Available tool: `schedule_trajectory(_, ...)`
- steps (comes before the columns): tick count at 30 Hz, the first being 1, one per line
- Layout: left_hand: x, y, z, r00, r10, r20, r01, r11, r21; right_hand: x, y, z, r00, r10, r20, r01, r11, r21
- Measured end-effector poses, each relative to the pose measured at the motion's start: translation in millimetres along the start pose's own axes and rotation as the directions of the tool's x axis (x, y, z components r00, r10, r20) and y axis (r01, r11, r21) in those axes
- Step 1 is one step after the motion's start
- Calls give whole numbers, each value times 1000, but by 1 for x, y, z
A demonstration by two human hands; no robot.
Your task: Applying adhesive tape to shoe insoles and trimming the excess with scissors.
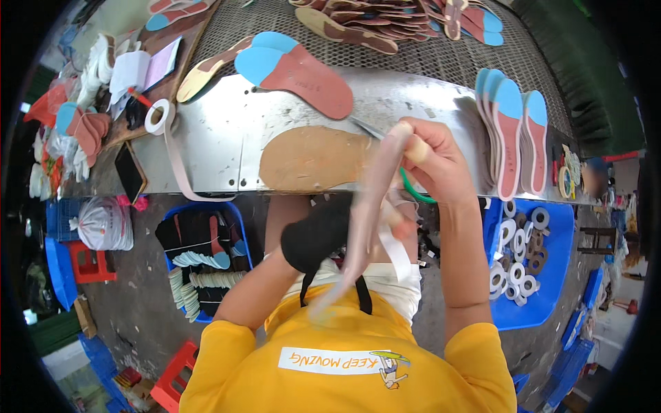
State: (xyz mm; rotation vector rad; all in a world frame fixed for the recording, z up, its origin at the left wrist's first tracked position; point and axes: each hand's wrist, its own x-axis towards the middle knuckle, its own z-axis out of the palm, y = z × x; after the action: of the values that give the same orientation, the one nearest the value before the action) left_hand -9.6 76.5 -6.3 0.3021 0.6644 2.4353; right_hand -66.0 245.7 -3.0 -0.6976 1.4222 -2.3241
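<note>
A pale pinkish insole, seen nearly edge-on and blurred, stands upright before my chest. At its upper end my right hand is closed, thumb and fingers pinching it. My left hand, in a black glove or cuff, is behind its middle; blurred bare fingertips show on the far side, seemingly wrapped round it. A white strip hangs by those fingertips. Behind my right hand appear a metal blade and a green loop handle, apparently scissors; whether that hand holds them is hidden. A brown insole-shaped board lies on the bench.
Red-and-blue insoles lie on the metal bench; others stand in a row at right. A tape roll trails its strip over the front edge near a phone. Blue bins stand below, one with tape rolls.
</note>
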Motion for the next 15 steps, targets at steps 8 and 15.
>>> schedule_trajectory(8,-9,1,-28,966,141,-215,98,571,815,-5,1,7,854,-72,-515,-254,807,-534)
schedule_trajectory(15,-18,10,-50,961,93,-260,112,730,675,-42,32,16,879,278,-387,-375,904,-203)
